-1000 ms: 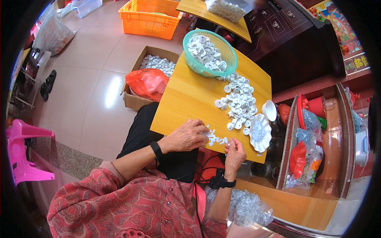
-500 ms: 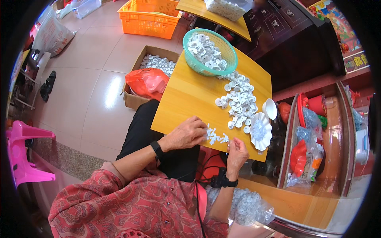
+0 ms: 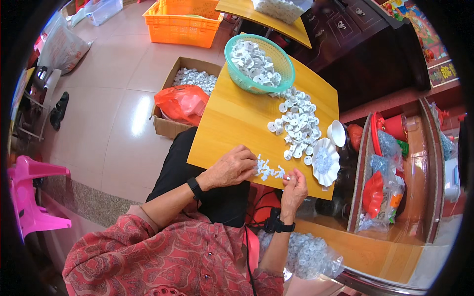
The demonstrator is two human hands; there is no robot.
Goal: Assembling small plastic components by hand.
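My left hand (image 3: 231, 166) rests at the near edge of the yellow wooden table (image 3: 232, 113), fingers curled together beside a small pile of tiny white plastic pieces (image 3: 266, 170). What its fingertips hold, if anything, is hidden. At the right end of that pile, my right hand (image 3: 295, 191) is closed in a pinch, palm partly turned up, with a tiny white piece (image 3: 289, 178) showing at the fingers. Farther back lies a heap of round white plastic parts (image 3: 298, 123). A white scalloped dish (image 3: 332, 172) of small clear bits sits right of the heap, next to a white bowl (image 3: 336, 133).
A green basket (image 3: 286, 64) full of white parts stands at the table's far end. Left of the table is a cardboard box (image 3: 163, 123) with more parts and a red plastic bag (image 3: 180, 104). A clear bag of parts (image 3: 306, 256) lies below my right forearm.
My right hand has turned slightly, its fingers opening to view with a tiny white piece between them. The left hand has hardly moved. The whole view has shifted a little.
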